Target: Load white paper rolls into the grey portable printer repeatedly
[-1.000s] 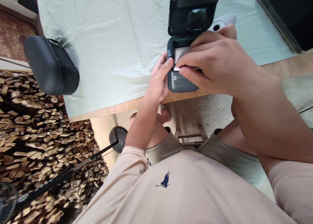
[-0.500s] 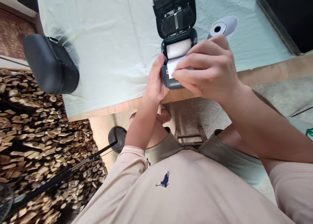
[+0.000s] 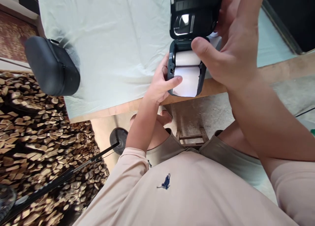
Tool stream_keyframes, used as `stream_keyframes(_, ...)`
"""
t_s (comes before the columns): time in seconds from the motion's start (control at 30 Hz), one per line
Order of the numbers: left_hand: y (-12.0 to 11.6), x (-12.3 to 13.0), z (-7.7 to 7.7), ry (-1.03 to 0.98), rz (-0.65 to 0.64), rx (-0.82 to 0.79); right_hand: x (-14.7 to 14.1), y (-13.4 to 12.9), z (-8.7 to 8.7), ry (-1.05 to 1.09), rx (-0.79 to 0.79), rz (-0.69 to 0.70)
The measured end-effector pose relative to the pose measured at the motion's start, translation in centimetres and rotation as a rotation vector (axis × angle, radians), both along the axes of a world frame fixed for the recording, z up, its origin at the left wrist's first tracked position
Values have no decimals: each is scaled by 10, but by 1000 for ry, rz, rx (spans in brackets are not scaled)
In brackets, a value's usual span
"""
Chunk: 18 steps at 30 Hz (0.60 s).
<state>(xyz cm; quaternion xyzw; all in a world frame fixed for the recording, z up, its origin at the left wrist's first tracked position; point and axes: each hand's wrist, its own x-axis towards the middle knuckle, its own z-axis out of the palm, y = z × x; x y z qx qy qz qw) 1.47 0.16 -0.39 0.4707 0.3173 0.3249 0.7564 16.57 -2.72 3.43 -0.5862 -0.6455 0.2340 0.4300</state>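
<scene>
A small dark portable printer (image 3: 170, 75) hangs over the table's front edge, its lid (image 3: 197, 29) raised. Inside lies a white paper roll (image 3: 187, 58), and its loose paper end (image 3: 188, 84) drapes over the front of the body. My left hand (image 3: 162, 83) grips the printer's left side, thumb pressing on that paper. My right hand (image 3: 233, 52) is at the printer's right, spread: the thumb reaches over the roll's right end, and other fingers pass behind the lid, partly hidden. Whether they press on the lid I cannot tell.
A black zippered case (image 3: 52, 66) stands at the left of the cloth-covered table (image 3: 110, 55). At the upper right lies a dark flat-screened device (image 3: 292, 19). Stacked firewood (image 3: 49, 137) and a black stand (image 3: 118, 140) are at the lower left.
My right hand has let go of the paper end and moved up beside the lid. The printer has shifted right and closer. My left thumb now rests on the paper. My right hand covers most of the spare roll.
</scene>
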Motion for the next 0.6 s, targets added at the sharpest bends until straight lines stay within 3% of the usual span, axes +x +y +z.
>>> stream_keyframes(0.1, 2, -1, -3, -6, -29, 10, 1, 4, -5, 114, 81, -14)
stream_keyframes(0.2, 2, -2, -6, -12, 12, -10, 3, 5, -9, -103, 133, -10)
stream_keyframes(0.3, 1, -2, -8, -38, 74, -30, 3, 4, -14, -242, 168, 99)
stream_keyframes(0.43, 0, -5, -10, -60, 100, -49, -1, -2, -16, -274, 154, 99)
stream_keyframes(0.6, -1, -7, -14, -83, 164, -78, -12, -9, -3, -283, 64, 55)
